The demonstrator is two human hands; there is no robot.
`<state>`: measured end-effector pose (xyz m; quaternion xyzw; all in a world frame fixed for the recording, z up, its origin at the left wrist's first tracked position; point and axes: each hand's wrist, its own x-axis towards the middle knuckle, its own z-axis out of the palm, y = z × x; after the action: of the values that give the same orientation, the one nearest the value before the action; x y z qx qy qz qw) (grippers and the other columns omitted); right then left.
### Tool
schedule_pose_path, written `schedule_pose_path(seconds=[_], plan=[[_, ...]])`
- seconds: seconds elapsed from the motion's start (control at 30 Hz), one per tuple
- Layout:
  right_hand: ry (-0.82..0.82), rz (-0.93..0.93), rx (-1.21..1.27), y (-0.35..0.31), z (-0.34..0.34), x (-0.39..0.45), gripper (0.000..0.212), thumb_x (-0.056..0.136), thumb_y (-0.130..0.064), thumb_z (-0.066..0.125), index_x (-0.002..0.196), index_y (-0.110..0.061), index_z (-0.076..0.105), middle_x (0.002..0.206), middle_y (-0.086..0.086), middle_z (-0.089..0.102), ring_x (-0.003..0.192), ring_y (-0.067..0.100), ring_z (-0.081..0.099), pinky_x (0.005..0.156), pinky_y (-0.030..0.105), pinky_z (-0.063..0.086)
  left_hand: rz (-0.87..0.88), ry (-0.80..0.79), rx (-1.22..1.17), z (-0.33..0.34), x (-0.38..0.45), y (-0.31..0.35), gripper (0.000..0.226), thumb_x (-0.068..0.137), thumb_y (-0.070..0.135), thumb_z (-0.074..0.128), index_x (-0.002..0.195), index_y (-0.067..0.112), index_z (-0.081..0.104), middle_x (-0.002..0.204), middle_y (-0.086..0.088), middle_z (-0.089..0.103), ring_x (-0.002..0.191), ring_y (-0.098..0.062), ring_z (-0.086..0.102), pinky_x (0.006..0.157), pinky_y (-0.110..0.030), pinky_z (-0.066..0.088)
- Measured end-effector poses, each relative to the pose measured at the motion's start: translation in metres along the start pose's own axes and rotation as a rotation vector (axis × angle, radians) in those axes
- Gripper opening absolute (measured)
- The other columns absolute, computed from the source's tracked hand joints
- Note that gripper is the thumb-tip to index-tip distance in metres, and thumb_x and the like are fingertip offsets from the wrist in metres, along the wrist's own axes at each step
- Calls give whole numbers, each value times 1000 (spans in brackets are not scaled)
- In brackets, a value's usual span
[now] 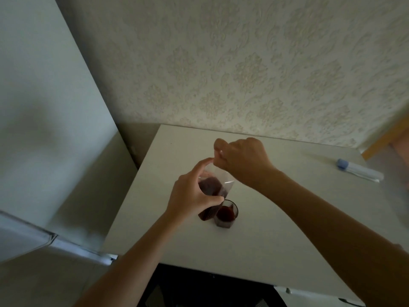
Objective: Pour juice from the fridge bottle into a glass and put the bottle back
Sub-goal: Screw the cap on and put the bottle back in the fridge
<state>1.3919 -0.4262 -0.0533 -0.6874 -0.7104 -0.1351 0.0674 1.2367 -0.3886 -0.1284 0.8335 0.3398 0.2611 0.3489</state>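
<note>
A clear plastic bottle (212,189) about half full of dark red juice stands on the white table (287,229), near its middle. My left hand (190,196) grips the bottle's body. My right hand (241,160) is closed over the top of the bottle, where the cap sits; the cap itself is hidden by my fingers. Right beside the bottle, touching its lower right side, stands a short glass (226,214) with dark red juice in it.
A white fridge (51,129) fills the left side, its edge close to the table's left side. A small white tube with a pale blue cap (358,170) lies at the table's far right. Patterned wallpaper backs the table.
</note>
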Motion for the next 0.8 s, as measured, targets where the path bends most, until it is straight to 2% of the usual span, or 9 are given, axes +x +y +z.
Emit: schedule_pose_path(seconds=[0.1,0.2,0.3,0.37,0.43,0.53,0.6,0.7,0.8], plan=[[-56,15,70,-1,-3,1,34,97,-42,32,104,-15,51,59,-7,50,48,13,46,53,26,37,11,35,21,-2,-3,1,90,53,36,88,131,32,42,96,21,54,86,3,57,75,-4,39],[-91,-111,255,6,-16,0,36,92,-50,41,110,-20,52,82,-10,54,72,11,53,70,27,42,6,-11,-25,-11,-2,0,90,53,37,87,122,53,33,99,22,56,87,9,54,81,-9,45],[-72,-227,233,10,-19,-1,27,90,-41,49,103,-18,56,79,-7,57,67,12,51,67,26,41,-24,-57,-73,-17,0,1,89,52,36,88,113,64,30,99,23,56,93,8,55,83,-15,47],[-52,-181,230,6,-16,0,27,89,-39,46,95,-15,54,66,-2,54,58,16,50,59,28,42,7,-37,-43,-16,-2,3,90,53,36,88,118,60,30,98,24,57,89,13,55,81,-9,46],[-28,-46,233,-5,-14,0,28,90,-41,42,92,-14,50,60,-1,52,53,18,51,56,31,45,31,32,-23,-12,-4,4,88,54,37,87,126,46,37,98,22,58,86,12,56,79,-5,45],[0,141,103,-15,-11,2,28,94,-43,36,89,-17,42,55,-3,51,46,15,49,51,28,41,48,123,42,-7,-6,6,87,54,44,85,130,30,45,104,12,66,91,-2,62,82,-19,51],[15,164,103,-14,-14,3,28,93,-46,34,84,-19,37,53,-6,48,45,11,46,50,26,37,61,128,53,-9,-5,7,88,54,45,85,130,29,45,104,13,66,92,-2,62,82,-20,52],[42,-43,255,-4,-24,2,31,90,-47,37,85,-18,49,61,-8,50,53,11,45,55,26,37,41,20,-31,-19,-3,10,88,53,43,86,130,38,42,102,21,62,90,9,57,78,-6,44],[43,-247,238,3,-31,3,31,92,-37,37,104,-19,60,66,-7,59,59,7,48,64,25,42,22,-81,-96,-26,-3,10,89,54,40,86,126,52,36,104,21,62,95,14,55,74,0,40]])
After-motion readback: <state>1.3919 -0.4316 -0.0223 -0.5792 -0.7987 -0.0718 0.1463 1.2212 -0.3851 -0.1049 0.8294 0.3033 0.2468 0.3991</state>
